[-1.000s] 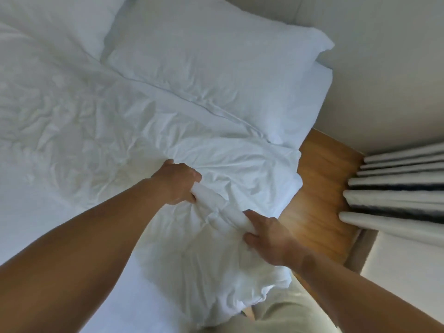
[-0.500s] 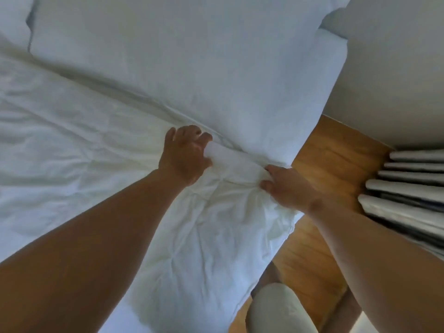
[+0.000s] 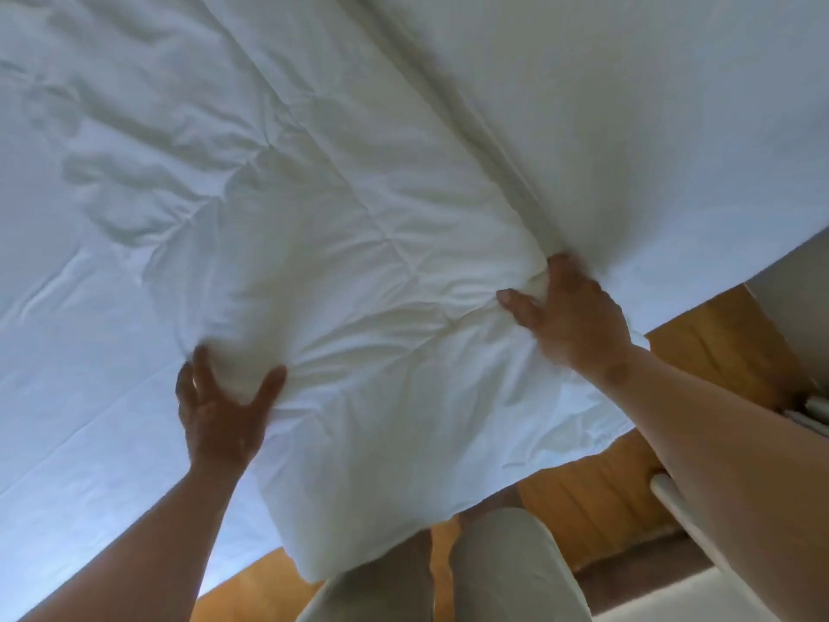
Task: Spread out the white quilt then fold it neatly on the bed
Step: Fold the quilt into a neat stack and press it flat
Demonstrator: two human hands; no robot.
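The white quilt (image 3: 381, 307) lies crumpled across the bed (image 3: 67, 419), and one corner hangs over the bed's near edge above my legs. My left hand (image 3: 224, 410) rests on the quilt's lower left part with thumb and fingers spread around a soft bulge of cloth. My right hand (image 3: 569, 316) sits at the quilt's upper right, just below the pillow (image 3: 628, 127). Its fingertips are dug into a bunch of cloth where the creases meet.
A wooden floor (image 3: 605, 509) runs along the bed's right side. My legs in beige trousers (image 3: 507, 572) stand against the bed edge. A white slat (image 3: 677, 500) and a pale wall (image 3: 798, 316) are close at the right.
My hands have come apart: the left slid down and left and let go of the rolled edge. The right stayed near the pillow. The view has moved closer to the bed.
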